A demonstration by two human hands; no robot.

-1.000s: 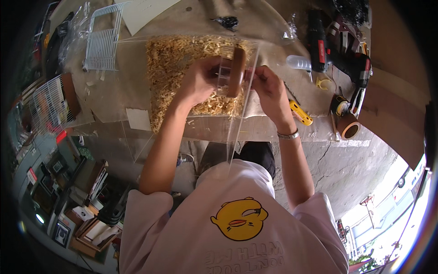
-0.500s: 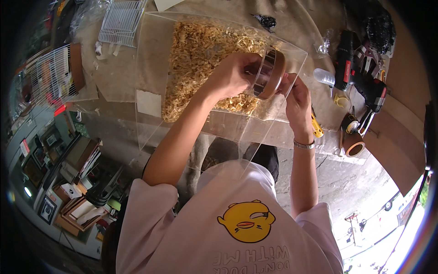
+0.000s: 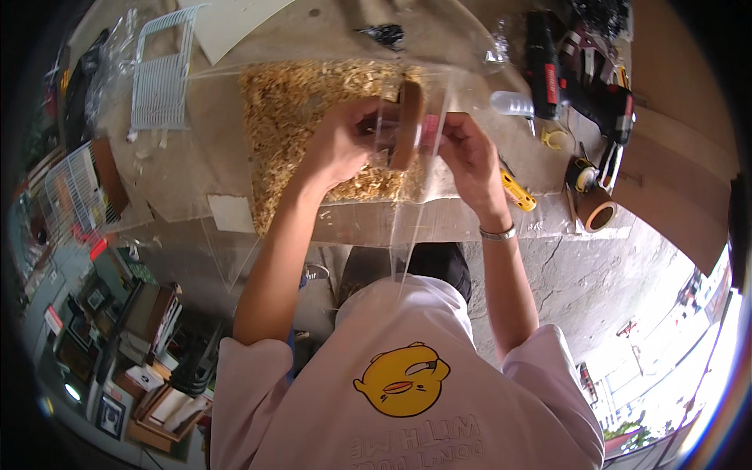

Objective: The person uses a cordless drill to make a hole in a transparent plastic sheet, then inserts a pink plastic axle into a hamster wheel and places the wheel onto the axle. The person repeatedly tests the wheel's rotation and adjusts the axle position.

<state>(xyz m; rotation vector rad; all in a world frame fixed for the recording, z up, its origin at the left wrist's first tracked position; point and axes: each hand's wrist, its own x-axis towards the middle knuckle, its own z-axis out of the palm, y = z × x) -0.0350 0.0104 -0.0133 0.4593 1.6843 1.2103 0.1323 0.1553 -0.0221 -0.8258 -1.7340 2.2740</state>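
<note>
A clear-walled box (image 3: 222,258) stands on the bench with wood shavings (image 3: 286,117) spread over its floor. Inside it, my left hand (image 3: 341,141) is closed on a round wheel with a brown rim (image 3: 411,125), held upright against the right-hand clear wall. Part of the left fingers is hidden behind the wheel's clear side. Outside that wall, my right hand (image 3: 470,160) has its fingers pinched together opposite the wheel. A small pink piece (image 3: 429,128) shows by its fingertips; its kind cannot be made out.
Right of the box lie a yellow-handled cutter (image 3: 518,193), a clear plastic cup (image 3: 511,103), a heat gun (image 3: 543,70), a cordless drill (image 3: 615,110), a tape measure (image 3: 581,173) and a brown tube (image 3: 599,214). White wire racks (image 3: 163,74) lie at the left.
The whole view has shifted, so the box and bench appear further left. Both hands stay at the wheel and clear wall; the wheel now appears more edge-on.
</note>
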